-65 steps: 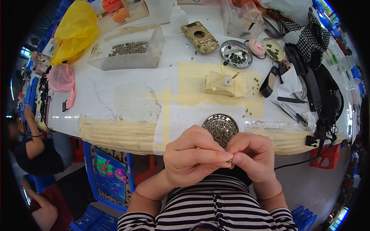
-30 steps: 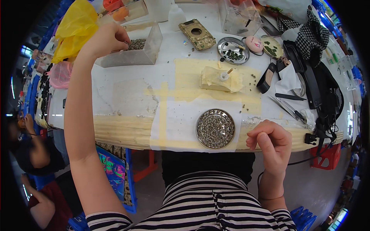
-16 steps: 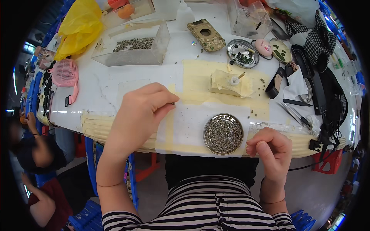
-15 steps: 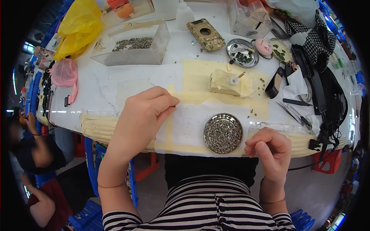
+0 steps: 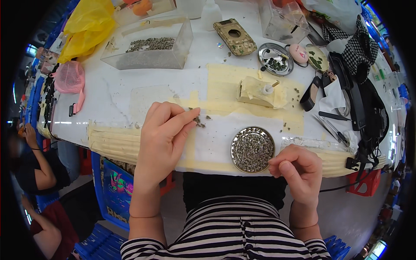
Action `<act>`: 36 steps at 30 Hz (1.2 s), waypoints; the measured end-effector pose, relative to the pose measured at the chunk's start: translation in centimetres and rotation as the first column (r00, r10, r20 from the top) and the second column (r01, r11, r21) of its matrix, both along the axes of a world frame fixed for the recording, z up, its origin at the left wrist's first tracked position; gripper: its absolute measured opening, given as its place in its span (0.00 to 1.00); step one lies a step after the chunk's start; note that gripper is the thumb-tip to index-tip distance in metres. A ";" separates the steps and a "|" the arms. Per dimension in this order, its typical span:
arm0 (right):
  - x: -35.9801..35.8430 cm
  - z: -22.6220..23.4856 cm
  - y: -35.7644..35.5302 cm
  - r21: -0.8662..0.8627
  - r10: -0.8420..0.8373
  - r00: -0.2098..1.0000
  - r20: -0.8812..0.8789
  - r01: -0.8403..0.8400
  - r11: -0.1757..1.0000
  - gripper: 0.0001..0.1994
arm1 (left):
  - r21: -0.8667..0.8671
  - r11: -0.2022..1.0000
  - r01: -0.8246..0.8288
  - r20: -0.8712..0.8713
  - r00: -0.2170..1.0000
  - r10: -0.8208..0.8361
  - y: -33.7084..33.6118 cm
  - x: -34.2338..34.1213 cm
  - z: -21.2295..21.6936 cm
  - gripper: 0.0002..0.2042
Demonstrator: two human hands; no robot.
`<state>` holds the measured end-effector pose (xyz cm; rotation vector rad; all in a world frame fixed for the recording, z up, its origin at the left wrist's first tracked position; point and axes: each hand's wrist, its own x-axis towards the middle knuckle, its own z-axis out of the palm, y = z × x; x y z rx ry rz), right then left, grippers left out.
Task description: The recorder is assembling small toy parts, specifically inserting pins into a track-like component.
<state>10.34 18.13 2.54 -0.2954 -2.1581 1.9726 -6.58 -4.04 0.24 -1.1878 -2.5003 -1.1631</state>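
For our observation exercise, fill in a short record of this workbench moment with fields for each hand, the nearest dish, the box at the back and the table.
left hand: left hand palm down on the table, fingertips at a small pile of grey-green bits
right hand: right hand at the near edge, fingers pinched; what they hold cannot be told
dish: round metal dish full of small grey pieces, between the hands
box: clear plastic box with similar grey pieces
table: white tabletop patched with yellowish tape

Left hand (image 5: 162, 134) left of centre, palm down, fingers (image 5: 184, 119) stretched toward mid-frame, forearm rising from the lower edge. Right hand (image 5: 299, 171) at lower right, loosely curled, thumb and forefinger apparently pinched together.
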 end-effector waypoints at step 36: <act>-5.4 0.1 -2.9 0.429 0.043 0.874 -0.483 0.194 0.882 0.10 | 0.747 0.613 -0.255 0.644 0.506 -0.574 4.0 5.6 0.0 0.05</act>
